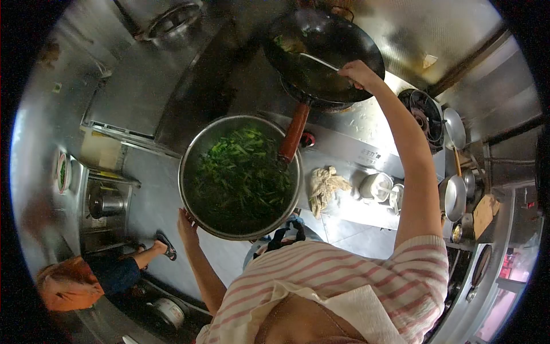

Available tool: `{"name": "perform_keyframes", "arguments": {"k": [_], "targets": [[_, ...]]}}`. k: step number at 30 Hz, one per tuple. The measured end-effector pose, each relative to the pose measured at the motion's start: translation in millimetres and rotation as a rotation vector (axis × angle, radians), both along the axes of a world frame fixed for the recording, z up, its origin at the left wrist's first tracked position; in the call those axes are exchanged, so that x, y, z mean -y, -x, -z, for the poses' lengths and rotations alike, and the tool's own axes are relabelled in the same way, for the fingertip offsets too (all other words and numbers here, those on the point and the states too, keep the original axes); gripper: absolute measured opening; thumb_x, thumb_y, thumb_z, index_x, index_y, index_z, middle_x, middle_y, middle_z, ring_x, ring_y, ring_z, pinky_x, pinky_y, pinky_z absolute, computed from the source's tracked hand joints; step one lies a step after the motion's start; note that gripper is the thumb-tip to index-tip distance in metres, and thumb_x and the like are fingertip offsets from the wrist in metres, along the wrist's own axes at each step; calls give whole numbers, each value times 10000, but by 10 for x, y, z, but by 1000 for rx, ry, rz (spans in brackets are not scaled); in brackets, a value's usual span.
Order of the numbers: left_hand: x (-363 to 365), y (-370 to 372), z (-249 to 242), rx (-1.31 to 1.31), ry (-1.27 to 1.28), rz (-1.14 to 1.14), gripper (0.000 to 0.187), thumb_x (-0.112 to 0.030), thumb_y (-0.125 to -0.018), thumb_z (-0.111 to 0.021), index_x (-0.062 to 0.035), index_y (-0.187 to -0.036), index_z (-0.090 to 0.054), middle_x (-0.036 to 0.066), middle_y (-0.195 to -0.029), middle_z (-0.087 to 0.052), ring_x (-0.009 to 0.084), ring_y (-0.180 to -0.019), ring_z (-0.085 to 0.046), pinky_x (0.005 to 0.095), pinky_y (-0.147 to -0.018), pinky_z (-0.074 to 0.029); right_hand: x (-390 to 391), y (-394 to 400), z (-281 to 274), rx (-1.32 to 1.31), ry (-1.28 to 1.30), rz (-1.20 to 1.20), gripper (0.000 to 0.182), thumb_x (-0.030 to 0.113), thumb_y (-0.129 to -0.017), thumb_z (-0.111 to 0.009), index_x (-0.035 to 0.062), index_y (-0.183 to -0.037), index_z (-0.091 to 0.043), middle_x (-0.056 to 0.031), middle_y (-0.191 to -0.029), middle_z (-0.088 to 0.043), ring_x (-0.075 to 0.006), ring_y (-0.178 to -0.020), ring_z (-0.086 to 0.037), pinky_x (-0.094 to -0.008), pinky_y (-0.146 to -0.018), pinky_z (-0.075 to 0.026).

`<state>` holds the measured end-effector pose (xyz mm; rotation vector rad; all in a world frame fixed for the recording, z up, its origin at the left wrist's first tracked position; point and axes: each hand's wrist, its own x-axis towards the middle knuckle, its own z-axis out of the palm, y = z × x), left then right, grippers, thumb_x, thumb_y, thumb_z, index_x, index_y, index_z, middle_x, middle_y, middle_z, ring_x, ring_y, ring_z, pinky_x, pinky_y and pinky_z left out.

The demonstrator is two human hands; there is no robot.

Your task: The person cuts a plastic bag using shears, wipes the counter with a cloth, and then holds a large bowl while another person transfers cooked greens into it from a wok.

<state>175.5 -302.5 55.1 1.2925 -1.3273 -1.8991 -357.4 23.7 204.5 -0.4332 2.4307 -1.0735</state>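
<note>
A wide metal pot (182,182) filled with chopped leafy greens (243,166) is in front of my body, beside the stove edge. My left hand (188,228) grips the pot at its lower left side; part of the fingers is hidden behind it. My right hand (360,77) is closed round the thin handle of a long metal cooking utensil (319,61). That utensil reaches into a dark wok (361,49), where a few green bits lie near its blurred head. The wok's red-brown handle (295,131) extends over the pot's right rim.
A crumpled cloth (326,188) and a small metal container (376,187) sit on the steel counter to the right. Beyond them are a second burner (422,114) and several pans. At lower left, a person in an orange top (69,284) stands near a shelf.
</note>
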Motion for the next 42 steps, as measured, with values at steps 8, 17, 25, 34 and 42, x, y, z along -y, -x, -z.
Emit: {"name": "perform_keyframes", "arguments": {"k": [8, 17, 25, 34, 42], "targets": [[14, -13, 3, -2, 2, 28, 479, -463, -864, -402, -62, -1095, -528, 23, -911, -556, 123, -803, -505, 304, -692, -405, -34, -151, -256, -39, 58, 0, 239, 233, -761, -587, 4, -829, -602, -6, -491, -425, -76, -356, -364, -234, -321, -261], [157, -100, 146, -5, -49, 39, 467, -448, -863, -409, -57, -1087, -532, 34, -955, -558, 133, -828, -508, 294, -700, -393, -123, -266, -182, 2, 33, 30, 221, 236, -757, -596, 17, -735, -575, -18, -470, -420, -95, -333, -346, -245, -305, -262], [246, -141, 240, 33, -16, 91, 465, -440, -859, -416, -84, -1146, -500, 38, -997, -547, 147, -884, -489, 331, -763, -366, -231, -945, -898, -187, -27, -43, 270, 249, -778, -578, -2, -877, -576, 20, -498, -411, -46, -371, -332, -210, -328, -245], [443, -10, 43, -3, -36, 215, 354, -412, -821, -491, -102, -982, -552, -49, -711, -463, 71, -645, -449, 227, -574, -374, 131, -3169, -1136, -947, -582, -333, 244, 239, -802, -523, 115, -1011, -546, -132, -755, -594, -283, -641, -604, -372, -551, -482], [674, 147, 160, 296, 212, 323, 481, -460, -819, -475, -79, -1107, -529, 106, -1035, -566, 209, -913, -540, 348, -810, -408, 241, -3686, 1250, -1045, -809, -411, 321, 142, -708, -558, 128, -1028, -535, -130, -1059, -442, -288, -981, -428, -348, -737, -347]]}}
